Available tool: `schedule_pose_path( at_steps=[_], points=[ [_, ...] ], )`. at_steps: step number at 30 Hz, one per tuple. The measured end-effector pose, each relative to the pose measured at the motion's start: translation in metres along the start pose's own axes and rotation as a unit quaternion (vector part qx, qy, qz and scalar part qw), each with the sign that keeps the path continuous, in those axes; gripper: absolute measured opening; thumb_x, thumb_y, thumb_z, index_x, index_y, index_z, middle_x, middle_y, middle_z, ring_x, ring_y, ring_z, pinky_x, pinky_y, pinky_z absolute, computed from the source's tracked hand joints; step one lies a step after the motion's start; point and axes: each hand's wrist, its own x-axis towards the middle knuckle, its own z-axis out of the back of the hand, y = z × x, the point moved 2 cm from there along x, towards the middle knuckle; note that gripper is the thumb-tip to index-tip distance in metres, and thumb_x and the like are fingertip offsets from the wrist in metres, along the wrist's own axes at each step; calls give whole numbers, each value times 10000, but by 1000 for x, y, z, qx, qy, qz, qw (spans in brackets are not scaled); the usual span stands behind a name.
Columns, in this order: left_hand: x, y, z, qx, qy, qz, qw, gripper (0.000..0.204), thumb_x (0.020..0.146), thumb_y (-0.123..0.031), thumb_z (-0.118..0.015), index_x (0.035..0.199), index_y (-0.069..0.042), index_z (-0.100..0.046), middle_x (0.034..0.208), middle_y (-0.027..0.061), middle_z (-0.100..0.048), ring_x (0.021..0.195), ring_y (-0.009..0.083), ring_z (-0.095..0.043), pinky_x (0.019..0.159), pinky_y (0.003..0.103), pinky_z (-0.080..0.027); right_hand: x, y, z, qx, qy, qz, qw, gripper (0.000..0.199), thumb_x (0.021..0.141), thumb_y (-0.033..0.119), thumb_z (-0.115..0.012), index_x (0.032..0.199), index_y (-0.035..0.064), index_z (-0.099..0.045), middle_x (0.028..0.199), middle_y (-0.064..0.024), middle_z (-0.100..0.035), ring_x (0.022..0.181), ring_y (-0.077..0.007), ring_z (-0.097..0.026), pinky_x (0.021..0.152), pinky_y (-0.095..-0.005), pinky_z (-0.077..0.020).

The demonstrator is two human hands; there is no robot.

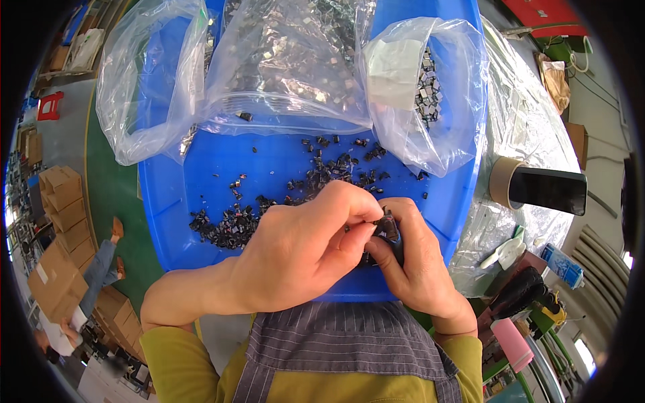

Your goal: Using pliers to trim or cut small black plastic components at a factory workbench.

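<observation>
My right hand [422, 262] is wrapped round a small dark object [388, 230] whose kind I cannot make out. My left hand [302, 235] meets it from the left, thumb and forefinger pinched together at the object's top; whatever lies between those fingertips is too small to name. Both hands are over the near part of a blue plastic tray [222, 151]. Just beyond them, a loose pile of small black parts [329, 169] is spread on the tray. More such parts [225, 225] lie left of my left wrist, and my hands hide some of the pile.
Across the tray's far side lie a clear bag [285, 80] full of small parts and two open clear bags, one left [117, 101], one right [437, 144]. Silvery film on the right bears a tape roll [505, 181], a phone [547, 190] and a glove [505, 250]. Far left, a person carries a carton [57, 279].
</observation>
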Motion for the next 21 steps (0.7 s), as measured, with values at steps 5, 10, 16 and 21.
schedule_pose_path(
  at_steps=[5, 10, 16, 21],
  points=[
    [1, -2, -3, 17, -5, -5, 1000, 235, 836, 50, -639, 1047, -1, -552, 785, 62, -683, 612, 38, -637, 465, 159, -435, 1, 1, 2, 24, 8, -21, 999, 333, 830, 51, -676, 1103, 11, -489, 962, -159, -536, 853, -330, -538, 738, -388, -454],
    [2, -1, -6, 19, -23, -11, 1000, 232, 824, 62, -640, 1035, 1, -566, 790, 62, -683, 593, 38, -630, 477, 163, -450, -1, -1, 4, 34, 14, -26, 999, 330, 836, 62, -673, 1106, 10, -490, 974, -164, -540, 858, -333, -539, 742, -387, -454],
    [2, -1, -4, 25, -5, -5, 1000, 239, 824, 70, -629, 1043, -3, -568, 792, 61, -687, 595, 35, -630, 471, 163, -441, -1, 0, 3, 24, 11, -37, 999, 333, 839, 74, -672, 1110, 5, -490, 996, -170, -547, 890, -348, -549, 752, -400, -459],
    [2, 0, -5, 25, -5, -10, 1000, 234, 829, 71, -621, 1045, 2, -565, 789, 63, -686, 604, 40, -634, 476, 166, -442, -2, 1, 4, 11, 10, -40, 999, 314, 835, 72, -675, 1082, 1, -494, 957, -165, -554, 858, -346, -553, 732, -400, -457]
  ],
)
